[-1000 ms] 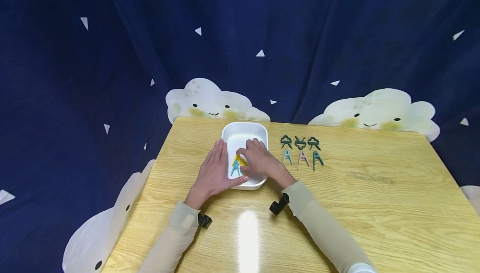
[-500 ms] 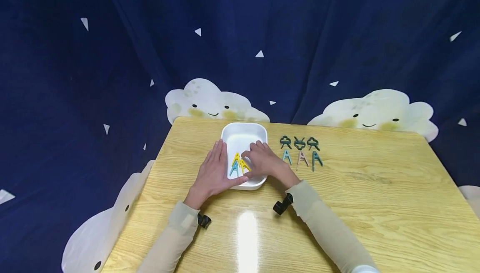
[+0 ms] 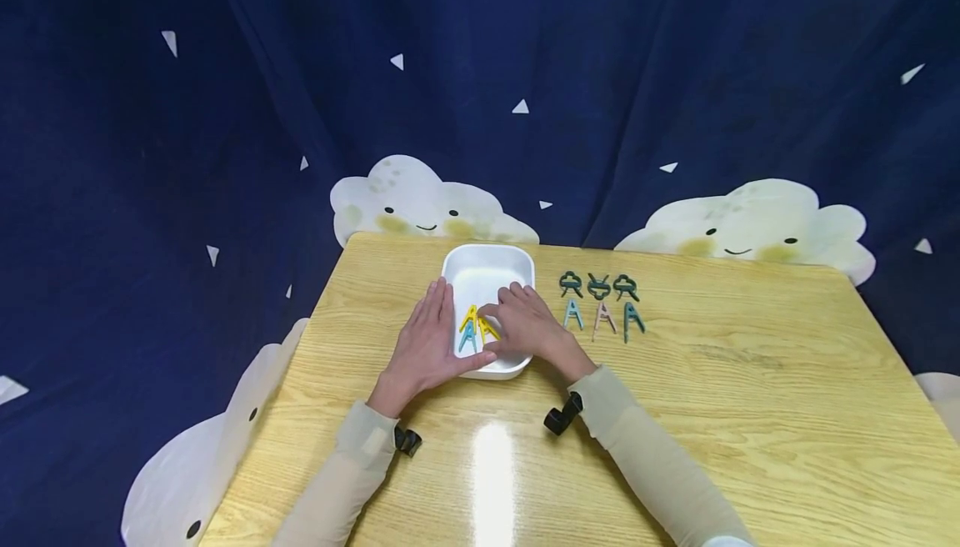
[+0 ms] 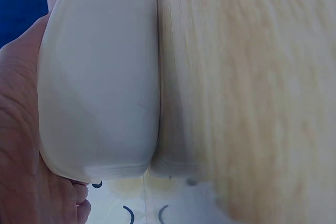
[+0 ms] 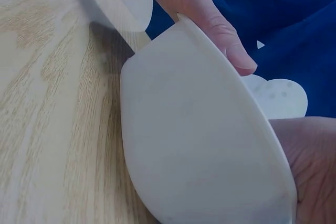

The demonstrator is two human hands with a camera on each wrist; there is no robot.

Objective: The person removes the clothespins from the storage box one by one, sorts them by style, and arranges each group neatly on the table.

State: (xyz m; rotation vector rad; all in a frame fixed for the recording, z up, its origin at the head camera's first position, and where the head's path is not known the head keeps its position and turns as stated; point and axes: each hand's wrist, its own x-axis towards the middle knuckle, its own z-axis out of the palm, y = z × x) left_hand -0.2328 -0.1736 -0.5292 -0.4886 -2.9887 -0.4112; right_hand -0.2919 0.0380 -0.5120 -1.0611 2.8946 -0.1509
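A white tray (image 3: 491,259) stands on the wooden table with two yellow clothes pegs (image 3: 468,316) and a light blue clothes peg (image 3: 468,335) lying inside, near its left and front. Along the tray's left rim lies my left hand (image 3: 426,338), fingers straight and thumb stretched over the front edge. My right hand (image 3: 525,323) reaches in over the right rim. Its index finger and thumb are bent around the right-hand yellow peg (image 3: 488,330), pinching it by its ends. Both wrist views show mostly the tray's outer wall (image 4: 100,77), which hides the pegs.
Right of the tray, three cloud-shaped dark green clips (image 3: 598,287) form a row. Below them lie a light blue peg (image 3: 573,314), a pink peg (image 3: 603,319) and a dark green peg (image 3: 633,320). A dark blue curtain (image 3: 480,72) hangs behind the table (image 3: 735,380).
The right hand has drawn slightly back to the right, uncovering more of the right-hand yellow peg, then edged left against it. The left hand stays on the tray.
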